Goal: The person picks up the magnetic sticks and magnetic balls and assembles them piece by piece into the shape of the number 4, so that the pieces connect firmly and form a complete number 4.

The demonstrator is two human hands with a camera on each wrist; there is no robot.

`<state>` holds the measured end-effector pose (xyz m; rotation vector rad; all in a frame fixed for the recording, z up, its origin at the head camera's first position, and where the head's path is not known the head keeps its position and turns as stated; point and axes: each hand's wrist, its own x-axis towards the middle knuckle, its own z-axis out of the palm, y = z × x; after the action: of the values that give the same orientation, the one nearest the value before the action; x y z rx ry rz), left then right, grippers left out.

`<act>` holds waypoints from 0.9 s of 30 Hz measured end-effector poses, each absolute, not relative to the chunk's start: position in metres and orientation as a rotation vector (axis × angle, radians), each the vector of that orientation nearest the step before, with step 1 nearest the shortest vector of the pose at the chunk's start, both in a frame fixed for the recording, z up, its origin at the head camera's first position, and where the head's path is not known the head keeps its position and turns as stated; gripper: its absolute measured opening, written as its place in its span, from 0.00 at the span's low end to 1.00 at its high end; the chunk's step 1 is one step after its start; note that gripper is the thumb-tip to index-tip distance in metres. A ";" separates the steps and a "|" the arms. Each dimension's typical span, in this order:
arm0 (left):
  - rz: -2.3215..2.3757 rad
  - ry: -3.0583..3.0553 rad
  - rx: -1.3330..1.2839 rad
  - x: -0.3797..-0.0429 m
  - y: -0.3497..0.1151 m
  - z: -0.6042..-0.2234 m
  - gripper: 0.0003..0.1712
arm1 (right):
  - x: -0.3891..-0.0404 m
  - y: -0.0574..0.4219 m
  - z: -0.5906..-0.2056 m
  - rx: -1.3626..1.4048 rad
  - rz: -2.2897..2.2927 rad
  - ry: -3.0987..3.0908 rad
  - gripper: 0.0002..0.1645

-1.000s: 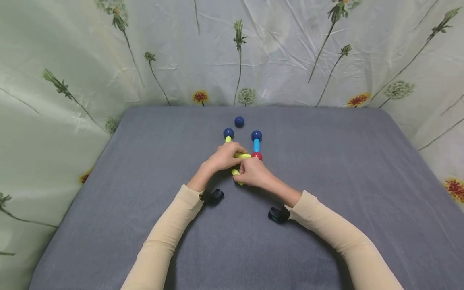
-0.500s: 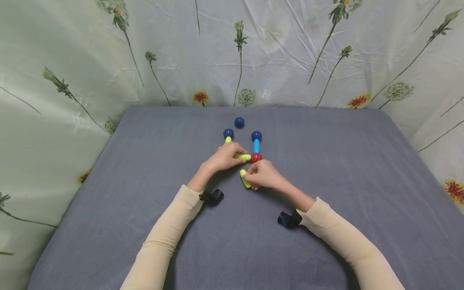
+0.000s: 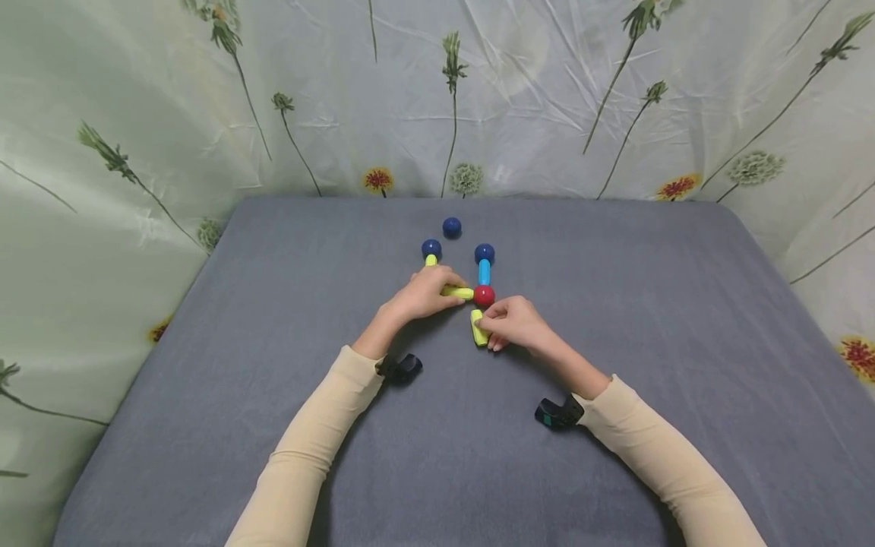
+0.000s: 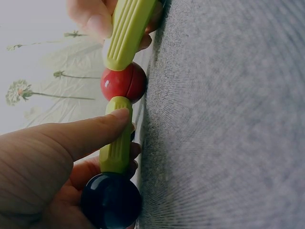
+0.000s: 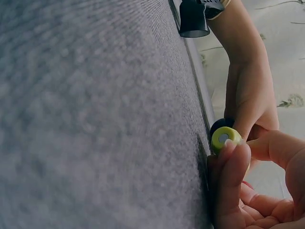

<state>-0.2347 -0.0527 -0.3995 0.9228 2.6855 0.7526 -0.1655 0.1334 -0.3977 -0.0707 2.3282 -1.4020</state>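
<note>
My left hand [image 3: 427, 292] pinches a yellow-green ribbed rod [image 4: 116, 143] between thumb and fingers. One end of that rod meets a red ball [image 3: 484, 295]; a dark blue ball [image 4: 112, 200] sits at its other end, hidden under the hand in the head view. My right hand [image 3: 517, 323] holds a second yellow-green rod [image 3: 478, 328] by its side, just in front of the red ball. In the left wrist view this rod's tip overlaps the ball. A round silver spot shows on its near end [image 5: 223, 138] in the right wrist view.
From the red ball a light blue rod [image 3: 484, 272] runs back to a dark blue ball [image 3: 484, 253]. Behind my left hand another yellow-green rod [image 3: 431, 260] leads to a blue ball [image 3: 431, 248]. A loose blue ball [image 3: 452, 227] lies farther back on the grey tabletop [image 3: 615, 304].
My right hand has moved right with its yellow-green rod, from beside the left hand to just in front of the red ball, and the rod has turned straighter. The left hand stays put.
</note>
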 end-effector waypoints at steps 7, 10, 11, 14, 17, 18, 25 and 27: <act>0.751 2.674 0.922 -0.234 -0.053 -0.399 0.14 | -0.167 0.138 -0.397 0.026 -1.467 2.227 0.16; 0.746 2.677 0.916 -0.235 -0.053 -0.399 0.14 | -0.168 0.139 -0.396 0.052 -1.472 2.214 0.17; 0.745 2.678 0.915 -0.235 -0.053 -0.399 0.14 | -0.168 0.139 -0.395 0.061 -1.476 2.210 0.18; 0.741 2.680 0.909 -0.235 -0.052 -0.399 0.14 | -0.169 0.139 -0.395 0.076 -1.491 2.203 0.18; 0.737 2.681 0.907 -0.234 -0.052 -0.399 0.14 | -0.170 0.140 -0.397 0.078 -1.502 2.196 0.18; 0.736 2.683 0.906 -0.234 -0.052 -0.399 0.14 | -0.171 0.140 -0.397 0.080 -1.508 2.192 0.18; 0.742 2.683 0.907 -0.235 -0.052 -0.401 0.14 | -0.173 0.141 -0.398 0.091 -1.521 2.176 0.18; 0.741 2.683 0.906 -0.235 -0.052 -0.400 0.14 | -0.173 0.142 -0.398 0.091 -1.513 2.179 0.18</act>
<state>-0.2355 -0.0521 -0.4004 0.9057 2.6826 0.7410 -0.1732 0.1420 -0.3983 0.0907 2.1794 -1.5127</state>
